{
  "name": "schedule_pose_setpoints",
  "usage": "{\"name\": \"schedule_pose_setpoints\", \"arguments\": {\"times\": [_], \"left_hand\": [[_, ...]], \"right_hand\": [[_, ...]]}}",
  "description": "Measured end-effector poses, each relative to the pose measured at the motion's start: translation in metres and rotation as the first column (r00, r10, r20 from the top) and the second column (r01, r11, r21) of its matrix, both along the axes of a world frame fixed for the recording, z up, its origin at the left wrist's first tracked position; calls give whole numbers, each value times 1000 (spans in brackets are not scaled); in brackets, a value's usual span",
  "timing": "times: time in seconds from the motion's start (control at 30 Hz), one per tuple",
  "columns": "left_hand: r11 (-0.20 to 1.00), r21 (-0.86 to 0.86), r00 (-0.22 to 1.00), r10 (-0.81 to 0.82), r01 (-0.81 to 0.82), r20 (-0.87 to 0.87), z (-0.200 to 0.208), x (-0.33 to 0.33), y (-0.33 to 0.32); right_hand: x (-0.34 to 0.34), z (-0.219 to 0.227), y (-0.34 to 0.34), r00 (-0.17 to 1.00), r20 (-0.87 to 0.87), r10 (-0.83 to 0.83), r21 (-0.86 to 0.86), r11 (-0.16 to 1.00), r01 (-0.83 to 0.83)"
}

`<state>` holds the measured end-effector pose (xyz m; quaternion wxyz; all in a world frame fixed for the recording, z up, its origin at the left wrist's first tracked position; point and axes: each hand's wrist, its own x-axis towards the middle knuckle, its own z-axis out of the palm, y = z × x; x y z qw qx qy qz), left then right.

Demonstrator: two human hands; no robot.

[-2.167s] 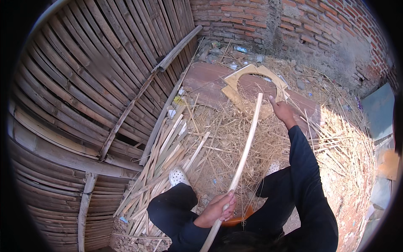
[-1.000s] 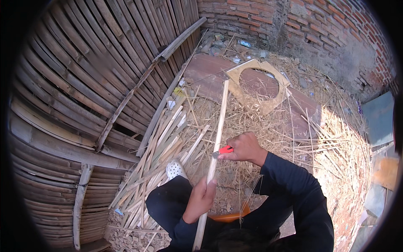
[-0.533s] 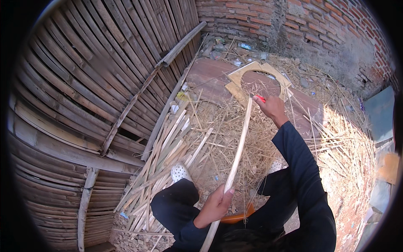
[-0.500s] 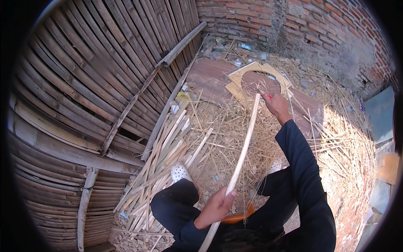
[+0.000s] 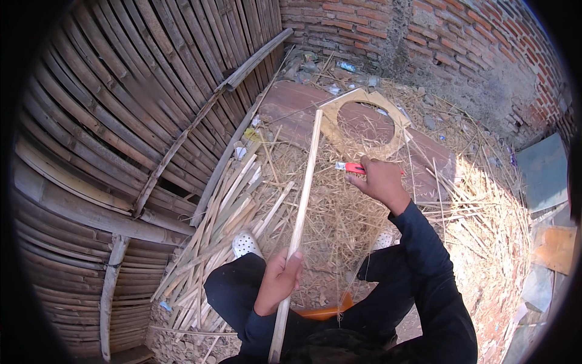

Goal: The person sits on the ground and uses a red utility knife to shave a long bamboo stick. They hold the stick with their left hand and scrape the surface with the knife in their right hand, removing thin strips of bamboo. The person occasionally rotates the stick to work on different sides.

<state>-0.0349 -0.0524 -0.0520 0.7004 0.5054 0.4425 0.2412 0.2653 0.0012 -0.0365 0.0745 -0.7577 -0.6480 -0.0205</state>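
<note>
My left hand (image 5: 279, 280) is closed around the lower part of a long, pale bamboo strip (image 5: 307, 182), which stands slanted in front of me with its far end near a board. In my right hand (image 5: 383, 182) I grip a red utility knife (image 5: 351, 167), its short blade pointing left toward the strip. A gap separates the blade from the strip. Beyond my right hand lies a flat wooden board (image 5: 329, 119) with a large round hole.
Cut bamboo strips (image 5: 209, 258) are piled at left by my white dotted shoe (image 5: 245, 244). Thin shavings (image 5: 339, 212) cover the ground. A bamboo slat wall (image 5: 121, 109) rises at left, a brick wall (image 5: 461, 45) behind. A reddish-brown panel (image 5: 285, 112) lies beneath the holed board.
My right hand has drawn back toward me and away from the strip's far end, so the knife now shows plainly. The strip and my left hand have shifted left and become more upright.
</note>
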Motion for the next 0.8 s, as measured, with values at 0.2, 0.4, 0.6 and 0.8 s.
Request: {"name": "schedule_pose_setpoints", "arguments": {"times": [0.2,0.4,0.6,0.8], "left_hand": [[995,-24,991,101,-99,93,-8,-1,9],[987,-85,975,147,-134,168,-10,-3,17],[998,-43,999,37,-35,31,-8,-4,15],[989,-140,998,51,-45,37,-20,6,18]], "right_hand": [[-36,-1,-23,925,-187,330,-65,936,-347],[-61,-12,-42,757,-264,598,13,786,-618],[-61,7,-45,737,-353,576,-39,778,-627],[-67,-2,-52,696,-344,630,-54,727,-684]]}}
